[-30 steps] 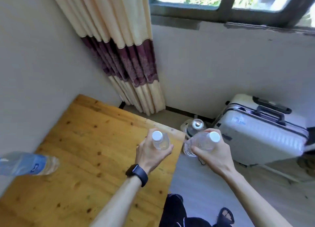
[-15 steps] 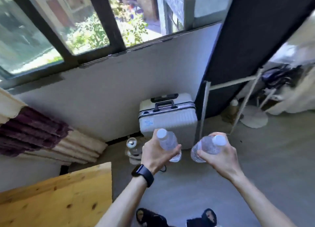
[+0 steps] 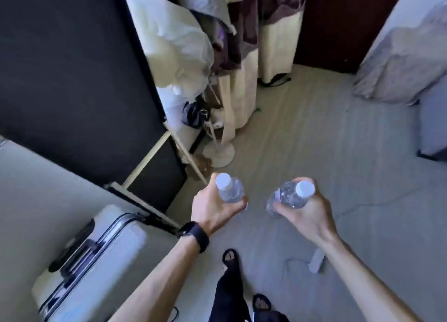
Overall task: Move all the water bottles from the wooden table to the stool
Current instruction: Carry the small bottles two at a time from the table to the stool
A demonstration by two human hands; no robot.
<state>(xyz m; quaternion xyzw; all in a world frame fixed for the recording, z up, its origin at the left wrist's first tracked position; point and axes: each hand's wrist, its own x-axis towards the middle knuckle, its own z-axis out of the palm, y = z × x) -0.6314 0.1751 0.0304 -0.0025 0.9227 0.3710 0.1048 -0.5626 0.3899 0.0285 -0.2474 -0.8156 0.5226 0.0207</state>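
the fingers [image 3: 242, 199] of the left hand [image 3: 212, 208] curl closed around a clear water bottle [image 3: 229, 191], its white cap tilted up toward the camera and its lower body hidden behind the palm. the right hand [image 3: 307, 212] is likewise wrapped shut on a second clear bottle [image 3: 287, 197], which lies nearly on its side, white cap pointing right and its base jutting out to the left past the thumb. the two bottles are held near each other, apart and not touching, out in front of the person and above a pale grey floor [image 3: 350, 176]. a black watch [image 3: 194, 233] bands the left wrist, and both forearms are bare. below the hands, dark trouser legs and two feet in black open sandals [image 3: 231, 257] stand on the floor; a small white object with a thin cord [image 3: 315, 261] lies just beside the right forearm, too blurred to identify. a white hard-shell suitcase [image 3: 101, 256] with a dark handle sits at lower left. beyond the hands, the round white base of a stand [image 3: 219, 153] rests on the floor next to a large dark panel [image 3: 72, 67], with cream and maroon curtains [image 3: 266, 31] and pale bundled fabric behind. a grey-covered bed [image 3: 406, 55] edges in at upper right. neither the table nor the stool appears in this view.
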